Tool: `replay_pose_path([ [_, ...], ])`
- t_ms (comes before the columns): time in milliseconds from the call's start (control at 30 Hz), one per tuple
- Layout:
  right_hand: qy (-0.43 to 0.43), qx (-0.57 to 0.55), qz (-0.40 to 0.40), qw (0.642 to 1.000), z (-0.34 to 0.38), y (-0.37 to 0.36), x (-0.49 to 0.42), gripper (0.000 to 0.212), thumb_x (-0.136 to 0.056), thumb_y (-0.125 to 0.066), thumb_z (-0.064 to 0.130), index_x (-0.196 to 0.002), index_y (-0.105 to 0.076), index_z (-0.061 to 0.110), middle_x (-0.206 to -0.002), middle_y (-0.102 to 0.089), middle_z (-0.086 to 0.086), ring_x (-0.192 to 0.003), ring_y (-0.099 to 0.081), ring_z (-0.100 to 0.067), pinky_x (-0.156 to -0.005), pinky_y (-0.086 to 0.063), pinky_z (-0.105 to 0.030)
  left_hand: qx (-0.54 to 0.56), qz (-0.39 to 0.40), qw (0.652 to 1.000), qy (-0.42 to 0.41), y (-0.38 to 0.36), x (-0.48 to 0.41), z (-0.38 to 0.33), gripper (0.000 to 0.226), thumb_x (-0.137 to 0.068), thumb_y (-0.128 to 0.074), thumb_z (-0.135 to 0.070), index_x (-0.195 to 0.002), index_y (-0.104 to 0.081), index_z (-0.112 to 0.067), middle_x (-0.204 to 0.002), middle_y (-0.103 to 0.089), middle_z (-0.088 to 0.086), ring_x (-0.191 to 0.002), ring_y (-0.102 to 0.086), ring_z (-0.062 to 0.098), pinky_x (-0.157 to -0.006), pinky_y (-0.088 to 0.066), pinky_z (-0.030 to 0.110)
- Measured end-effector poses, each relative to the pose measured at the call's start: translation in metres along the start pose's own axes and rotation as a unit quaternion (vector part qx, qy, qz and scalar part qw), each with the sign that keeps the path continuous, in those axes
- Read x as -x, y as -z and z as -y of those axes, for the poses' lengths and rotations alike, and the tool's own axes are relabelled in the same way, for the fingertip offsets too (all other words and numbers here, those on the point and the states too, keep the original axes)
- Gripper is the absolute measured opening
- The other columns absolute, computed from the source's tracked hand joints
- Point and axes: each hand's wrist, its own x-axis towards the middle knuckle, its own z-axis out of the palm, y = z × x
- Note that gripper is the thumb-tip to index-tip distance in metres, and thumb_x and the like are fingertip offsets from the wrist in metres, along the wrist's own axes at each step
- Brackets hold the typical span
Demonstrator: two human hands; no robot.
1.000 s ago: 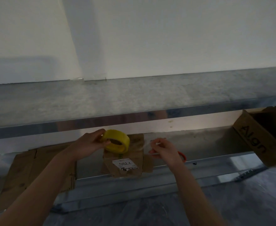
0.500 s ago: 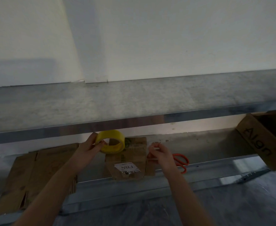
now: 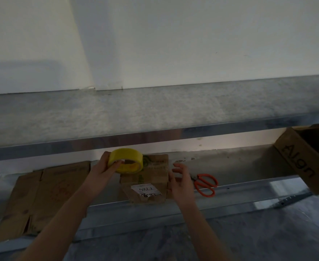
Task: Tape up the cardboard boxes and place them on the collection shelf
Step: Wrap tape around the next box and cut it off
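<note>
Early yet, by my reading. Dim light; notes from the middle of the frame outward.

- Small cardboard box (image 3: 152,173) sits on the lower shelf (image 3: 234,164), centre of frame, flaps down, white label (image 3: 145,189) on its near face. I cannot tell whether any tape lies across the seam; the light is too poor.
- Left hand (image 3: 106,169) grips the yellow tape roll (image 3: 125,161), fingers hooked through the core. It holds the roll at the box's upper left corner, just above or against it.
- Right hand (image 3: 181,182) is at the box's right side with fingers spread and loose, gripping nothing I can make out. The thumb looks to be touching the box's edge. A clear strand of tape could run between the hands, but none shows.
- Orange scissors (image 3: 205,184) lie on the shelf just right of that hand, not picked up.
- Flattened cardboard (image 3: 47,194) lies at lower left of the frame, not yet folded into boxes.
- A larger box printed "Align" (image 3: 301,162) stands tilted at the right edge, its top open and unsealed.
- Upper shelf (image 3: 155,113) crosses the frame above; I cannot say which level serves for collection.

Judgement: the first box is in hand, at or near the taping step, with the cut to follow. The open box and the flat stock are left, and no box appears taped and put away.
</note>
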Motion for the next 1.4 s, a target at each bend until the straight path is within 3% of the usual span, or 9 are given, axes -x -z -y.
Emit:
replay_pose_path([
  [100,0.031,0.058,0.058,0.996,-0.003,-0.001,0.007,0.056,-0.089,-0.059,0.015,-0.127,-0.045,0.052,-0.127,-0.06,0.009,-0.108,-0.06,-0.003,-0.09,-0.056,-0.038,-0.012,0.003,1.0,-0.014,0.001,0.002,-0.001,0.046,-0.079,-0.054,-0.061,-0.106,-0.054,-0.023,-0.099,-0.066,0.004,-0.095,-0.063,0.021,-0.086,-0.048,0.039],
  [233,0.077,0.123,0.131,0.981,-0.005,-0.005,0.016,0.091,-0.078,-0.074,0.042,-0.152,-0.021,0.041,-0.148,-0.04,0.013,-0.135,-0.036,-0.007,-0.11,-0.039,-0.035,0.003,-0.001,1.0,-0.005,-0.001,0.002,-0.002,0.04,-0.08,-0.054,-0.054,-0.105,-0.054,-0.023,-0.098,-0.067,0.003,-0.093,-0.063,0.016,-0.081,-0.046,0.034],
  [367,0.097,0.136,0.143,0.976,0.01,0.004,0.01,0.113,-0.069,-0.056,0.082,-0.156,-0.009,0.029,-0.16,-0.008,0.015,-0.148,-0.001,-0.004,-0.121,-0.019,-0.037,0.018,0.014,1.0,0.002,0.002,0.003,-0.005,0.045,-0.08,-0.065,-0.059,-0.106,-0.057,-0.023,-0.099,-0.068,0.0,-0.094,-0.064,0.011,-0.083,-0.048,0.031],
  [467,0.132,0.164,0.167,0.963,0.028,0.014,-0.004,0.12,-0.067,-0.053,0.083,-0.156,0.002,0.025,-0.158,-0.009,0.013,-0.145,-0.013,-0.006,-0.117,-0.026,-0.032,-0.021,0.041,0.999,0.003,0.006,0.001,-0.01,0.028,-0.086,-0.065,-0.036,-0.106,-0.057,-0.018,-0.105,-0.067,-0.003,-0.092,-0.064,0.0,-0.077,-0.047,0.02],
  [833,0.086,0.124,0.23,0.961,0.029,0.019,-0.037,0.099,-0.072,-0.08,0.05,-0.15,-0.023,0.032,-0.143,-0.034,0.011,-0.129,-0.039,-0.008,-0.105,-0.04,-0.023,0.003,0.022,0.999,-0.026,0.026,0.001,-0.023,0.021,-0.082,-0.071,-0.015,-0.098,-0.06,-0.01,-0.093,-0.067,0.001,-0.084,-0.063,0.0,-0.072,-0.048,0.013],
  [1067,0.067,0.092,0.233,0.966,0.026,0.012,-0.041,0.09,-0.077,-0.081,0.035,-0.148,-0.025,0.035,-0.144,-0.033,0.011,-0.13,-0.037,-0.007,-0.108,-0.036,-0.026,0.014,-0.026,1.0,-0.004,0.067,0.009,0.004,0.044,-0.076,-0.073,-0.05,-0.104,-0.062,-0.017,-0.095,-0.065,0.009,-0.089,-0.063,0.019,-0.077,-0.049,0.029],
  [1200,0.064,0.08,0.231,0.968,0.023,0.011,-0.04,0.091,-0.079,-0.08,0.029,-0.151,-0.024,0.032,-0.145,-0.032,0.01,-0.131,-0.036,-0.006,-0.106,-0.034,-0.02,0.001,-0.038,0.999,0.001,0.058,0.008,0.016,0.018,-0.088,-0.064,-0.019,-0.103,-0.059,-0.01,-0.098,-0.059,0.019,-0.082,-0.055,0.012,-0.066,-0.044,0.011],
  [1300,0.06,0.071,0.229,0.969,0.021,0.01,-0.039,0.089,-0.08,-0.079,0.023,-0.15,-0.025,0.031,-0.142,-0.033,0.013,-0.124,-0.039,0.004,-0.094,-0.033,-0.001,0.007,-0.048,0.999,-0.003,0.054,0.004,0.017,0.016,-0.088,-0.065,-0.015,-0.103,-0.058,-0.015,-0.1,-0.059,0.016,-0.081,-0.055,0.008,-0.067,-0.044,0.012],
  [1400,0.058,0.058,0.227,0.97,0.023,0.01,-0.039,0.088,-0.079,-0.08,0.022,-0.147,-0.027,0.035,-0.139,-0.034,0.022,-0.119,-0.035,0.022,-0.094,-0.035,-0.003,0.021,-0.051,0.998,0.006,0.056,0.003,0.025,0.02,-0.087,-0.069,-0.021,-0.103,-0.058,-0.017,-0.101,-0.059,0.011,-0.088,-0.055,0.016,-0.072,-0.044,0.022],
])
